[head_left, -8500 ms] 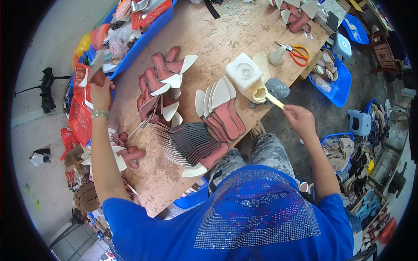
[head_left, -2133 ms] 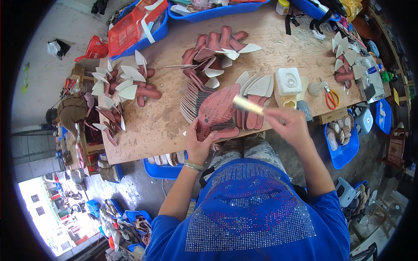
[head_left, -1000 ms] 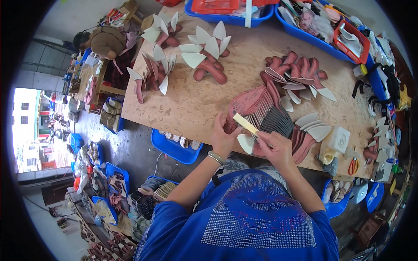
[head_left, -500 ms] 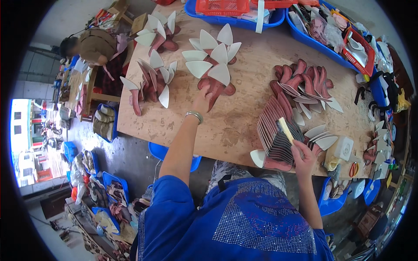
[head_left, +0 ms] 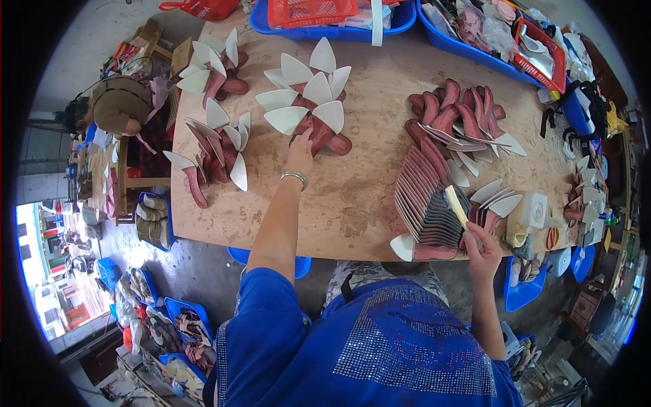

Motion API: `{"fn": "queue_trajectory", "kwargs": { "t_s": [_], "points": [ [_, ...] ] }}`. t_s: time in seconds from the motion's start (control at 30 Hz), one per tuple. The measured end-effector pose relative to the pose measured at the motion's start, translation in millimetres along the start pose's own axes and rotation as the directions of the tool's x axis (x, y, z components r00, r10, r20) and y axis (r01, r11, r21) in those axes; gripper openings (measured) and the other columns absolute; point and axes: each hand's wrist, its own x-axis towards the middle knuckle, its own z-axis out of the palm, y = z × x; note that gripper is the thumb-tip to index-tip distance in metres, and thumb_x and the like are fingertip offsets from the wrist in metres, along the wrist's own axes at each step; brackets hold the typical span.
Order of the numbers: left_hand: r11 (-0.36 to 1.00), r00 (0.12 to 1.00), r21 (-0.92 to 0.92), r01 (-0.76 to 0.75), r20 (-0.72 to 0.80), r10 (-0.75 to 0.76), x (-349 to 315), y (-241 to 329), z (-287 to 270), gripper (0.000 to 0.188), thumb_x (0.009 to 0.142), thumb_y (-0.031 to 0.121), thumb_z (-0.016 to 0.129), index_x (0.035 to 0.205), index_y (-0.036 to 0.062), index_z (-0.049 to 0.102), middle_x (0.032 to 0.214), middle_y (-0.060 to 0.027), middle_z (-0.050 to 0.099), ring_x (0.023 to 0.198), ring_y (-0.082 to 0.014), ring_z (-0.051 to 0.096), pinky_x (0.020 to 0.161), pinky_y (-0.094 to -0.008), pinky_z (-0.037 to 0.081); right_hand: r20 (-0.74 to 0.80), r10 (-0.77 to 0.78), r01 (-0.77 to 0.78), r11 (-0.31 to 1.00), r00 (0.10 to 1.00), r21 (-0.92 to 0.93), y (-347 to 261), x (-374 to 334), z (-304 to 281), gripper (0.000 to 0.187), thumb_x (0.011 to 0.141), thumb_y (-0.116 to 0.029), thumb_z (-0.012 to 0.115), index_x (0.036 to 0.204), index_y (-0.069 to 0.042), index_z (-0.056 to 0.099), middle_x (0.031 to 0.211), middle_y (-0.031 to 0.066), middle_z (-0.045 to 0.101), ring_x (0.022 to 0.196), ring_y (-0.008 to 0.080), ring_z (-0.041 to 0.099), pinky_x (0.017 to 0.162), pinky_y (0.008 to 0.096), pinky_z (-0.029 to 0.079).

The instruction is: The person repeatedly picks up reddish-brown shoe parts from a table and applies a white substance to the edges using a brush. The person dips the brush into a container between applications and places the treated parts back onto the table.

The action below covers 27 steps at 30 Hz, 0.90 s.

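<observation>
My left hand (head_left: 301,150) rests with fingers stretched on the lower edge of a pile of shoe insoles (head_left: 328,117), reddish-brown at the heel and white at the pointed toe. Whether it grips one cannot be made out. Between the fingers and thumb of my right hand (head_left: 483,251) is a flat brush with a cream handle (head_left: 456,206). Its dark far end lies against a fanned, overlapping row of insoles (head_left: 422,193), whose exposed edges look dark grey. A single white-toed insole (head_left: 402,247) lies at the row's near end.
More insole piles lie left (head_left: 215,146) and right (head_left: 464,115). Beside my right hand stand a whitish plastic jug (head_left: 534,210) and red-handled scissors (head_left: 553,237). Blue bins (head_left: 332,28) line the table's far edge. Another person (head_left: 122,105) bends at a table on the left.
The view has shifted, so the table's things appear further left. My left hand stays at the same pile, a little further under its toes. The brush has turned more upright in my right hand.
</observation>
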Motion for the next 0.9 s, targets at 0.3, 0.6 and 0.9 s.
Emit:
{"fn": "queue_trajectory", "kwargs": {
  "t_s": [0.3, 0.6, 0.9],
  "points": [
    [0.979, 0.984, 0.202, -0.009, -0.171, 0.044, -15, 25, -2, 0.046, 0.097, 0.012, 0.055, 0.143, 0.0076, 0.047, 0.128, -0.0208, 0.053, 0.119, -0.0401, 0.051, 0.103, -0.0469, 0.041, -0.095, 0.258, -0.176, 0.844, 0.962, 0.506, -4, 9, -29, 0.025, 0.096, -0.006, 0.063, 0.120, 0.004, 0.066, 0.072, -0.0032, 0.058, 0.053, 0.0006, 0.040, 0.047, 0.0185, 0.028],
    [0.962, 0.953, -0.072, -0.263, -0.176, 0.247, -101, 201, 80, 0.040, 0.093, 0.016, 0.062, 0.130, 0.0035, 0.056, 0.121, -0.0198, 0.059, 0.119, -0.0387, 0.052, 0.103, -0.0476, 0.040, -0.387, 0.278, 0.146, 0.616, 0.879, 0.774, 37, 23, -175, 0.030, 0.100, -0.012, 0.058, 0.127, 0.002, 0.059, 0.066, -0.0054, 0.037, 0.051, 0.0042, 0.033, 0.045, 0.0210, 0.027],
    [0.973, 0.759, -0.204, -0.103, 0.617, 0.210, -211, 385, 244, 0.039, 0.090, 0.025, 0.070, 0.119, 0.0017, 0.058, 0.110, -0.0208, 0.063, 0.102, -0.0367, 0.062, 0.086, -0.0409, 0.050, -0.464, 0.454, -0.187, 0.838, 0.761, 0.513, 130, -23, -260, 0.026, 0.095, -0.015, 0.068, 0.116, -0.001, 0.069, 0.064, -0.0085, 0.049, 0.049, 0.0006, 0.036, 0.045, 0.0191, 0.026]
  ]
}}
